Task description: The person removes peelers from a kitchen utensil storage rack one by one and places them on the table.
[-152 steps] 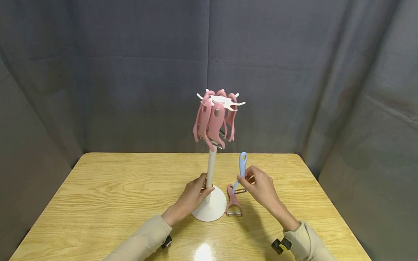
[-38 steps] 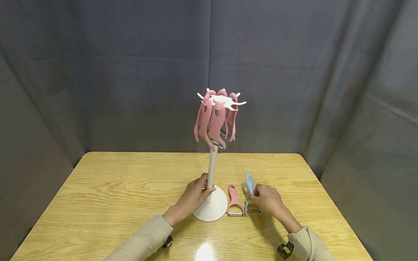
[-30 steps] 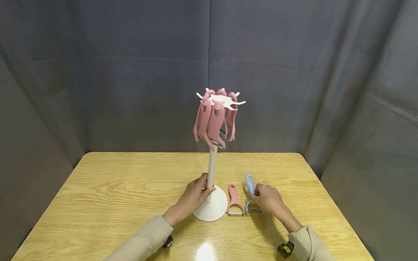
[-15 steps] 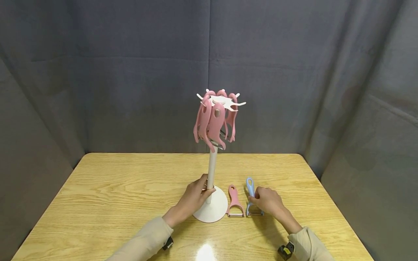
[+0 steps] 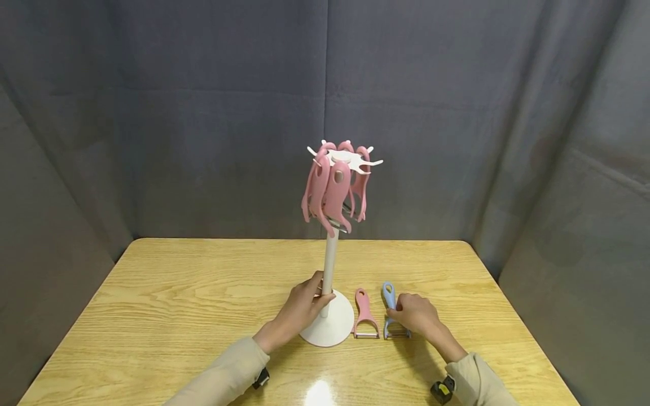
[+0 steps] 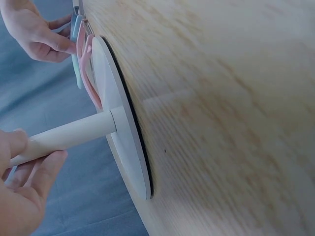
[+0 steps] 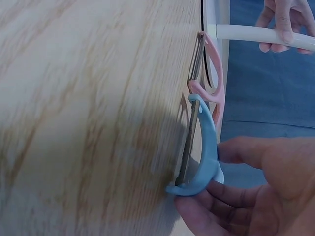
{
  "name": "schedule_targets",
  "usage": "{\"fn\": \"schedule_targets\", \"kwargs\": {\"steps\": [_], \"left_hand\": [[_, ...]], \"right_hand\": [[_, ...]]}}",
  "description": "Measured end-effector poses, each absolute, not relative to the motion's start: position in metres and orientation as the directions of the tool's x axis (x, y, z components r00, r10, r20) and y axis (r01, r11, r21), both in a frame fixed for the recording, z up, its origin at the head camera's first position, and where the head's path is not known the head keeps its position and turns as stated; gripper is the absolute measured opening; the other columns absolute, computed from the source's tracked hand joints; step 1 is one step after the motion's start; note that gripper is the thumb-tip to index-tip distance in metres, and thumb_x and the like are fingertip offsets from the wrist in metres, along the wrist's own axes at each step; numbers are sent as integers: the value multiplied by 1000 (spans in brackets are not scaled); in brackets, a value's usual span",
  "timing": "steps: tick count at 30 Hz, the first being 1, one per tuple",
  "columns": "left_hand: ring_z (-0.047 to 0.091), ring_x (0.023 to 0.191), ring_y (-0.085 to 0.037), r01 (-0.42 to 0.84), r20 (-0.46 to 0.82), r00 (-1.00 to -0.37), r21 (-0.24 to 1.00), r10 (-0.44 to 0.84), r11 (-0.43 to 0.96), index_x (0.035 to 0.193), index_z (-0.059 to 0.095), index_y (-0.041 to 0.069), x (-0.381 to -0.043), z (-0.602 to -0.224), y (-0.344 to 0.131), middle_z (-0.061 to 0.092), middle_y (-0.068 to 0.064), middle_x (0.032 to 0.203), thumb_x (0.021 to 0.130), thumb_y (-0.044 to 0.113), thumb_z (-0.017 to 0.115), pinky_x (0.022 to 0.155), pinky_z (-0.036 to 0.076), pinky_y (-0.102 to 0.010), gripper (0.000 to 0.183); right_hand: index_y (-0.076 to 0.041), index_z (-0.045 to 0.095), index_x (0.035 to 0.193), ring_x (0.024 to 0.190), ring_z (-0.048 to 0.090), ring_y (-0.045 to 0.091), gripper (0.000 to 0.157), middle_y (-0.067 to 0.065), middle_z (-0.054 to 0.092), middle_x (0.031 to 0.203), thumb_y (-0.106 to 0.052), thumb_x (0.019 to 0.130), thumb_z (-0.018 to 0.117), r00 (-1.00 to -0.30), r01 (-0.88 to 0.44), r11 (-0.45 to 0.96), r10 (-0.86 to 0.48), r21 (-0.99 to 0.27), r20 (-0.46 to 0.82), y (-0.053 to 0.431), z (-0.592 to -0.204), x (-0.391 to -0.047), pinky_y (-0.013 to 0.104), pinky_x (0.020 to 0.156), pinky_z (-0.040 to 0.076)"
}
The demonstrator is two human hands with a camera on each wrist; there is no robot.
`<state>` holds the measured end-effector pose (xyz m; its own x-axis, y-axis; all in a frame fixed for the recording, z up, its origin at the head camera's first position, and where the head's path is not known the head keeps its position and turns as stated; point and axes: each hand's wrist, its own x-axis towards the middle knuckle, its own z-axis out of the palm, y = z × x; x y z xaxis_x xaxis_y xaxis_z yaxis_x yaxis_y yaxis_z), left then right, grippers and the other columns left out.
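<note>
My left hand point(image 5: 297, 313) grips the white pole point(image 5: 330, 262) of an upright stand, just above its round base point(image 5: 332, 332). Several pink peelers point(image 5: 336, 194) hang by their handle holes from the stand's top arms. My right hand point(image 5: 417, 313) pinches a blue peeler point(image 5: 389, 295) by its lower handle, low at the tabletop; in the right wrist view, thumb and fingers hold the blue peeler point(image 7: 209, 147) near its forked head. Between the base and the blue peeler lies one pink peeler point(image 5: 363, 307), handle pointing away, untouched by either hand.
The wooden table point(image 5: 203, 282) carries the stand near its middle. A grey curtain point(image 5: 228, 141) rises behind the far edge and along both sides. One white arm point(image 5: 374, 163) at the stand's right has no peeler on it.
The blue peeler came down from above the loose pink peeler and moved right to lie beside it. Over the last second it shifted slightly towards me. The left hand stayed on the pole.
</note>
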<state>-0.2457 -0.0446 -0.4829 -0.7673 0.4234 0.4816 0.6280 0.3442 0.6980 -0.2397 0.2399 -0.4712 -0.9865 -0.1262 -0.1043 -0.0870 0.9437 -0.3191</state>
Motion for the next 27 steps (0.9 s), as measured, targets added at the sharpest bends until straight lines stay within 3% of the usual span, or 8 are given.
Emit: {"fn": "schedule_targets", "kwargs": {"steps": [27], "left_hand": [[68, 99, -24, 611, 467, -778, 717, 420, 335, 123, 48, 0, -246, -484, -43, 64, -14, 104, 97, 6, 64, 82, 55, -24, 31]], "right_hand": [[-13, 55, 62, 47, 33, 10, 36, -4, 40, 53, -28, 90, 72, -986, -86, 950, -125, -300, -113, 234, -472, -244, 23, 43, 23]]}}
